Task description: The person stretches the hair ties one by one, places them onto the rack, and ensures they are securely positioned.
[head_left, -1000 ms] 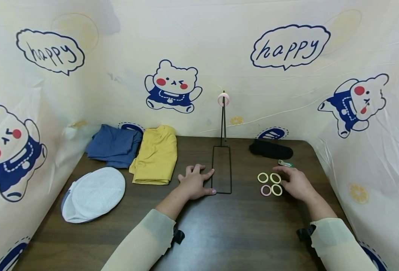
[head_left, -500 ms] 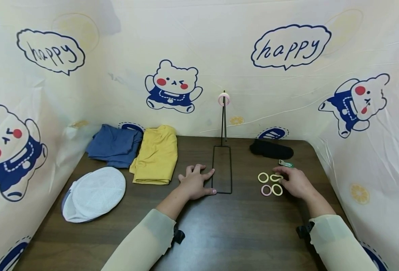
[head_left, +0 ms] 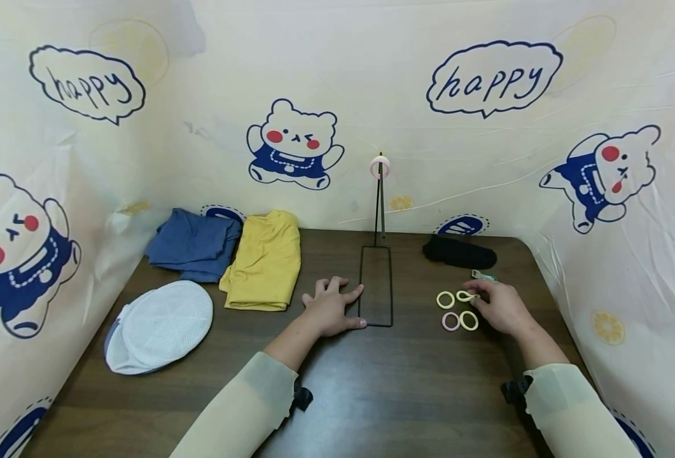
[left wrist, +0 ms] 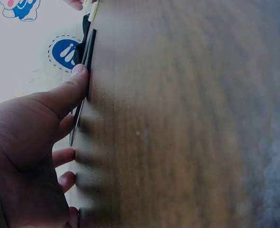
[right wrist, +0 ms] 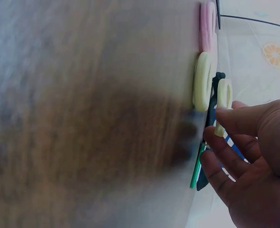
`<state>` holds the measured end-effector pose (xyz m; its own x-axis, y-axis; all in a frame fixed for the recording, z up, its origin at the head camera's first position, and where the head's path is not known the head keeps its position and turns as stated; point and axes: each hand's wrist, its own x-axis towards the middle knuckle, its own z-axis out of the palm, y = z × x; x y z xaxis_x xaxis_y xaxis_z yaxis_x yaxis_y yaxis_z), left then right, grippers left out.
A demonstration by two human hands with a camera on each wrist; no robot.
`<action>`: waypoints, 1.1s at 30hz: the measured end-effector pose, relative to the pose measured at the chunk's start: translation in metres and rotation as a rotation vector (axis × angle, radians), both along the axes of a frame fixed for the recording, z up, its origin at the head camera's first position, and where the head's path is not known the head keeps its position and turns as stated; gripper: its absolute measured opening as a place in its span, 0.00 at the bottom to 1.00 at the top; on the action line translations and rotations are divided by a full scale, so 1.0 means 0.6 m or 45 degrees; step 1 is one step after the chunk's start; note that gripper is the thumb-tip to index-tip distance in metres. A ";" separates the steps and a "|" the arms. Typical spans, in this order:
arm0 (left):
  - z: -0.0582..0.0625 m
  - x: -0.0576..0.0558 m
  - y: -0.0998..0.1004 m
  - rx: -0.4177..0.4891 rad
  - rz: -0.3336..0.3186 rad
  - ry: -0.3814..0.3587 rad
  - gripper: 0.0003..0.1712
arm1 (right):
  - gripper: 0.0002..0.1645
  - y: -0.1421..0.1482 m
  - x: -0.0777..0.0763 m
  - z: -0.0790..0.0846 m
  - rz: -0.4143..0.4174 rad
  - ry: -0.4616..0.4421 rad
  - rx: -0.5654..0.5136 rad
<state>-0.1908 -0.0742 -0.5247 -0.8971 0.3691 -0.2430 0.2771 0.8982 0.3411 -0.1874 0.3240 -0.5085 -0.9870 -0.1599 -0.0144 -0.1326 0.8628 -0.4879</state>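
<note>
My right hand (head_left: 500,308) pinches a pale yellow hair tie (head_left: 464,296), squeezed narrow, between thumb and fingers. In the right wrist view this hair tie (right wrist: 224,92) stands on edge above the thumb tip. Close by lie two more yellow hair ties (head_left: 445,300) and a pink hair tie (head_left: 450,322). My left hand (head_left: 331,312) rests with fingers spread on the table, its thumb and index finger touching the left side of the black wire stand (head_left: 391,286). A pink hair tie (head_left: 380,167) hangs near the top of that stand.
A black cloth-like bundle (head_left: 459,252) lies at the back right, with a small green-and-silver item (head_left: 482,275) in front. On the left are a folded blue garment (head_left: 194,245), a folded yellow garment (head_left: 263,261) and a white cap (head_left: 162,324). Printed cloth walls surround the table (head_left: 371,401).
The right fingers have taken hold of the upper right yellow hair tie, which was round and is now squeezed narrow. The left hand and the stand have stayed in place.
</note>
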 end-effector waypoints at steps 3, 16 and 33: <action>0.000 0.000 0.000 -0.004 -0.001 0.002 0.50 | 0.17 -0.002 0.003 0.002 0.004 0.042 -0.015; 0.000 0.001 0.002 0.003 -0.001 0.005 0.51 | 0.13 -0.027 0.015 0.011 0.052 0.381 -0.082; 0.004 0.000 -0.002 0.006 -0.013 -0.001 0.50 | 0.16 -0.090 0.028 0.079 0.160 0.689 -0.250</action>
<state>-0.1910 -0.0751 -0.5221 -0.8930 0.3796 -0.2420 0.2863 0.8937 0.3453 -0.1705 0.2699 -0.4613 -0.8192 -0.2246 0.5277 -0.5023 0.7250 -0.4712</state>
